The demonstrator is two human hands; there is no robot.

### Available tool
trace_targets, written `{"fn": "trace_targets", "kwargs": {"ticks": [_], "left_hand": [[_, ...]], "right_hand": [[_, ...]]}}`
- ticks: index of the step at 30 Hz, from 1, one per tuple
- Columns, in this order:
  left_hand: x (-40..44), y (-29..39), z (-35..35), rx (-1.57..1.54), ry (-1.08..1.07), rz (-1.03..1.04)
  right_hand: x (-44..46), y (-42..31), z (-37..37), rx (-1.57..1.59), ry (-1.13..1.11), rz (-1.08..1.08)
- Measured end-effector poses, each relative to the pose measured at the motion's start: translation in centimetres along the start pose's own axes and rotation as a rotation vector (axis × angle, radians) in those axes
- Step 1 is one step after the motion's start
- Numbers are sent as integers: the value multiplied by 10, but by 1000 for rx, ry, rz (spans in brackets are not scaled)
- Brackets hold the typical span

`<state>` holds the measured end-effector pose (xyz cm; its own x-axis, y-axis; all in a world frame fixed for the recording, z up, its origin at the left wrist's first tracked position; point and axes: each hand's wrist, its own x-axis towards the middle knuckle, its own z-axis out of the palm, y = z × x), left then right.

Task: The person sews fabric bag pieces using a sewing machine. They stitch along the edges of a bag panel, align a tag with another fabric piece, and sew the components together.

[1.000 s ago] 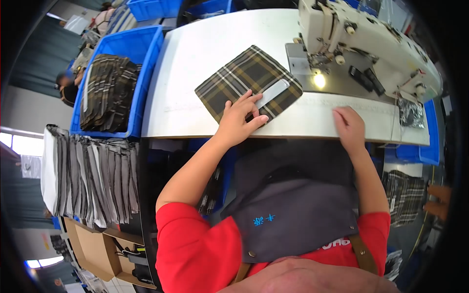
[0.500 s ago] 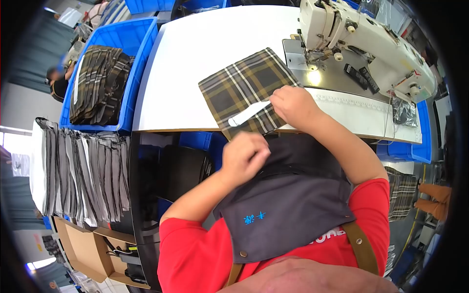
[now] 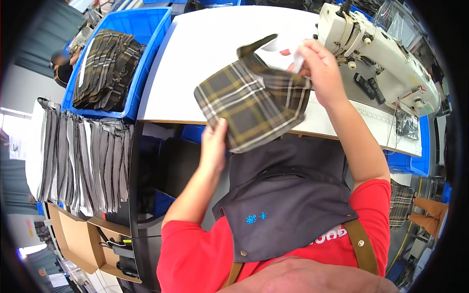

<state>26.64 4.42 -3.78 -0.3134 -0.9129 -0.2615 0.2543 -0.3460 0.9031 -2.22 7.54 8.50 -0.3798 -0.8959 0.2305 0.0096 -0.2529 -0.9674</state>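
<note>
A brown, black and white plaid fabric piece [image 3: 239, 105] hangs over the front edge of the white table, partly lifted and folded at its far right side. My left hand [image 3: 214, 144] pinches its lower left corner, thumb on top and fingers underneath. Up at the right, my right hand [image 3: 321, 71] is closed on a white strip [image 3: 297, 59] beside the raised part of the cloth. Whether those fingers also grip the plaid is hard to see, as that part is blurred.
A white sewing machine [image 3: 376, 53] stands at the right, with black labels [image 3: 370, 88] on its bed. Plaid pieces [image 3: 105, 73] fill a blue bin [image 3: 163, 36] at the left. Below it hang grey and white cloth pieces [image 3: 83, 161]. Another person [image 3: 62, 71] sits far left.
My left hand has moved left and taken the fabric's lower corner. My right hand has risen to the upper right with the white strip, and the cloth's far side has lifted and folded.
</note>
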Motion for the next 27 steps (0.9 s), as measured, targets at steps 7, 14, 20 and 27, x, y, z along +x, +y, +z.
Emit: {"fn": "trace_targets", "kwargs": {"ticks": [7,14,20,27], "left_hand": [[51,87,-61,254,85,250],[81,112,-66,370,-9,258],[119,141,-61,340,-193,332],[147,203,-86,208,-236,744]], "right_hand": [[-45,21,-65,289,213,-9],[-69,60,-93,208,238,121],[-45,27,-75,48,154,226],[-51,3,-80,-374,165,-298]]}}
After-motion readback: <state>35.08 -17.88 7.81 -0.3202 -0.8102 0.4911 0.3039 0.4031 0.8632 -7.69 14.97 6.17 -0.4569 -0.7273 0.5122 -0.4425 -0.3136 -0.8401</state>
